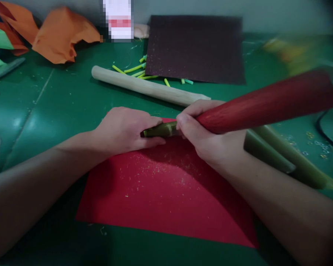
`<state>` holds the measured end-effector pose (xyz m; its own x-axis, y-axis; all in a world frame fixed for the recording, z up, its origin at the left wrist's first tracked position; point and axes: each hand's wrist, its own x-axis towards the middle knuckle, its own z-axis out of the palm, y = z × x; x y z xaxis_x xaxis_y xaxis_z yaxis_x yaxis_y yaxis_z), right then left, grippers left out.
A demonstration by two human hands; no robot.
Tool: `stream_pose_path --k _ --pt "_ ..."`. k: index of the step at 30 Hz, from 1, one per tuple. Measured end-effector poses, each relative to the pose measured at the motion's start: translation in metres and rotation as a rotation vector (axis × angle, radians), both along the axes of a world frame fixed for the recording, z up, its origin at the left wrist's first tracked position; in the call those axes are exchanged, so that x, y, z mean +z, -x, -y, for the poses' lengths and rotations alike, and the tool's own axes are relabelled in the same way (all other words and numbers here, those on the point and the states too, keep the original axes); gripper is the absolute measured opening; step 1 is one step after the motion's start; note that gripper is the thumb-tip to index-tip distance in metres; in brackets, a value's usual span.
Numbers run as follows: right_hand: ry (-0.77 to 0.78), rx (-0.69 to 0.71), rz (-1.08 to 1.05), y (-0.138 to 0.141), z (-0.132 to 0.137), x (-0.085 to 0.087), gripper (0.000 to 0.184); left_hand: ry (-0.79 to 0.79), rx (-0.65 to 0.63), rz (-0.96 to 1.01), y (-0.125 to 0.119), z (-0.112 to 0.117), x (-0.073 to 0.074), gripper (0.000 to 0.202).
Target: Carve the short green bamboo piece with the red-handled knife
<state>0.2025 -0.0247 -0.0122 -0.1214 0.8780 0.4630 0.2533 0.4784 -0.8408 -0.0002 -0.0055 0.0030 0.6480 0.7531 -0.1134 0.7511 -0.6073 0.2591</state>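
My left hand (124,129) grips the near end of a thin olive-green paper tube (161,130) lying over a red sheet of paper (166,192). My right hand (199,129) closes around a rolled red paper cone (266,103) that widens up to the right, with the green tube running into its narrow end. Both hands meet above the upper edge of the red sheet.
A wooden dowel (147,87) lies behind the hands, a dark glitter sheet (195,48) and short yellow-green straw pieces (135,70) beyond it. Crumpled orange paper (61,35) is at the back left. Two olive paper rolls (283,155) lie at right on the green mat (58,107).
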Motion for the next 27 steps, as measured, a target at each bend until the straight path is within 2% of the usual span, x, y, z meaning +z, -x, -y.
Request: stream_pose_path --k 5,11,14,19,27 --pt "0.005 0.078 0.001 -0.0008 -0.0016 0.0028 0.026 0.024 -0.002 0.023 0.0002 0.0000 0.0003 0.039" --pt "-0.026 0.145 0.070 -0.0020 -0.0031 0.0028 0.025 -0.071 -0.033 0.004 0.0002 0.0008 -0.0025 0.044" --pt "-0.039 0.185 0.056 -0.0026 -0.0035 0.0016 0.026 -0.068 -0.038 -0.003 0.0001 0.0008 -0.0021 0.046" --pt "-0.039 0.078 0.013 -0.0026 -0.0032 0.0015 0.026 -0.047 -0.026 -0.031 -0.0006 0.0007 -0.0015 0.050" --pt "0.014 0.170 0.108 -0.0046 -0.0030 0.0052 0.025 -0.071 -0.036 -0.044 -0.0012 0.0015 -0.0026 0.048"
